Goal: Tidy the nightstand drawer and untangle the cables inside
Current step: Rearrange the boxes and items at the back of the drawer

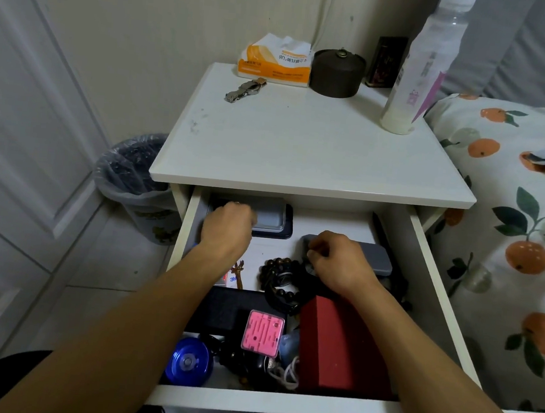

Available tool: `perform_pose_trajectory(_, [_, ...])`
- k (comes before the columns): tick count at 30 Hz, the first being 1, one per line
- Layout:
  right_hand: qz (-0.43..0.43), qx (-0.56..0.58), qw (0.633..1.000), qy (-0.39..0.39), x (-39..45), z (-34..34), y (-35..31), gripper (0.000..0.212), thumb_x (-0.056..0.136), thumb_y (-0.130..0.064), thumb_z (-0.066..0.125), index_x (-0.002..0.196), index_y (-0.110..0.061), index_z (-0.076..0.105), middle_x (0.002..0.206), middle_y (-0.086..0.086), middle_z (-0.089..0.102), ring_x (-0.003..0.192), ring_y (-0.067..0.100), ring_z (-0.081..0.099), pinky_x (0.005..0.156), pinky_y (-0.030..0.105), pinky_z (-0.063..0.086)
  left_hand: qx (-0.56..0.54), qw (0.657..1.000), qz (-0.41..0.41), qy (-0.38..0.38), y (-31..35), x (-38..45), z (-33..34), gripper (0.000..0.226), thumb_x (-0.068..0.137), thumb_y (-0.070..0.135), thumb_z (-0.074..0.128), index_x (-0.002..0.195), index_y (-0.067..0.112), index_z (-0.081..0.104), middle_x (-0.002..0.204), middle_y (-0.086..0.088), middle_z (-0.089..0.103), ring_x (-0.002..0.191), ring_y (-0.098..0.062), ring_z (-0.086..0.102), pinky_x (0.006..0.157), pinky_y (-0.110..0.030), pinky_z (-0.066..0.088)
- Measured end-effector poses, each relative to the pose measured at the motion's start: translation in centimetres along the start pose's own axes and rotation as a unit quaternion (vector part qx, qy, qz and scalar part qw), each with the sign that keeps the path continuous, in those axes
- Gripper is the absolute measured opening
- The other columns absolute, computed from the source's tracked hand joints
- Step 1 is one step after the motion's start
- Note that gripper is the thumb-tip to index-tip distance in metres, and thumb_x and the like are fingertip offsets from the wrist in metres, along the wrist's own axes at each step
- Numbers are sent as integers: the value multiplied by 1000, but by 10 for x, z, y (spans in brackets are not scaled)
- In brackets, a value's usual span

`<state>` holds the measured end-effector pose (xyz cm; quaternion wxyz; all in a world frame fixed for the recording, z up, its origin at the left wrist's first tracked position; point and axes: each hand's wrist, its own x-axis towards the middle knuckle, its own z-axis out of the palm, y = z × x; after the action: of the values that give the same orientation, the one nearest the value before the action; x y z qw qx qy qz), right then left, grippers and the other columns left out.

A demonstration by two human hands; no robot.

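Drawer (435, 286): pulled wide open, cluttered.
Left hand (226, 232): fingers curled onto a flat grey case (268, 217) at the back.
Right hand (339, 261): pinching something small; unclear what.
White cable (286, 374): front of drawer, limp and light; best lifted by a loop.

We look down into the open drawer (425, 252) of the white nightstand (303, 143). Our left hand (228, 224) lies curled on a grey flat case (268, 217) at the back left. Our right hand (336, 256) is curled over a grey box (375, 256), fingers hidden. Nearer us lie a bead bracelet (280, 273), a red box (335, 343), a pink maze cube (262, 333), a blue round thing (188, 360) and a white cable (286, 374).
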<state>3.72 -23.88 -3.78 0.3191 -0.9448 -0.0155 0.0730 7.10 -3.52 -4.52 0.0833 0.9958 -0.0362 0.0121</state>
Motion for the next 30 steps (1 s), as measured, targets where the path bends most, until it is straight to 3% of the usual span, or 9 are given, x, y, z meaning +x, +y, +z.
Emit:
perform_pose_trajectory(3, [-22,-10,1000,7,-5,-7,1,23,91,-12,58,111,-13,67,104,5,69,81,11,62,68,12,47,55,998,8,6,6,-4,-1,36,80,-8,52,102,17,66,102,-8,63,91,-29,61,66,-31,39])
perform_pose_trajectory(6, [-42,-123,991,24,-9,-17,4,34,86,-8,54,118,-12,63,114,9,60,105,28,58,84,36,51,57,997,32,39,9,-6,-3,38,81,-2,53,114,14,64,109,-11,63,101,-31,59,76,-33,41])
perform_pose_trajectory(11, [24,-289,956,-45,-9,-29,17,48,86,-19,59,134,-17,49,131,9,51,128,32,43,110,49,28,-120,988,92,5,29,-8,-8,38,87,6,55,120,19,67,119,-6,64,107,-27,61,83,-36,52])
perform_pose_trajectory(14, [38,-290,956,-30,-9,-32,21,37,89,-12,54,126,-15,51,121,12,59,110,34,58,85,40,44,-182,971,143,-60,45,-17,-5,41,88,13,60,127,24,64,127,-2,63,114,-21,59,95,-36,50])
perform_pose_trajectory(16, [24,-277,960,20,-7,-36,22,29,88,-9,52,116,-14,57,110,13,64,97,35,61,69,34,41,-191,964,173,-72,49,-20,-2,51,87,17,64,137,25,55,136,-1,56,122,-20,53,100,-27,43])
perform_pose_trajectory(18, [1,-231,971,54,-6,-41,23,29,86,-7,49,111,-16,61,103,13,66,91,37,61,64,33,39,-208,959,187,-51,49,-20,-3,59,89,21,66,144,25,46,142,0,50,125,-18,49,99,-22,37])
perform_pose_trajectory(23, [-93,-106,986,92,-8,-45,16,28,93,-11,48,114,-19,64,103,8,70,94,33,61,71,42,51,-321,939,110,59,44,-15,-14,31,92,18,65,123,21,61,113,-3,59,104,-18,56,91,-32,48])
perform_pose_trajectory(26, [-134,-76,981,117,-9,-44,12,27,93,-7,51,114,-14,67,106,6,70,100,28,60,80,41,50,-340,934,93,59,44,-17,-15,17,95,13,60,112,17,63,103,-2,62,98,-17,57,88,-33,50])
perform_pose_trajectory(30, [-97,-38,980,169,-6,-43,13,30,91,-9,60,121,-10,63,114,10,63,110,28,55,93,41,47,-400,915,30,45,42,-21,-10,13,98,12,56,108,20,58,98,2,61,92,-13,62,74,-14,46])
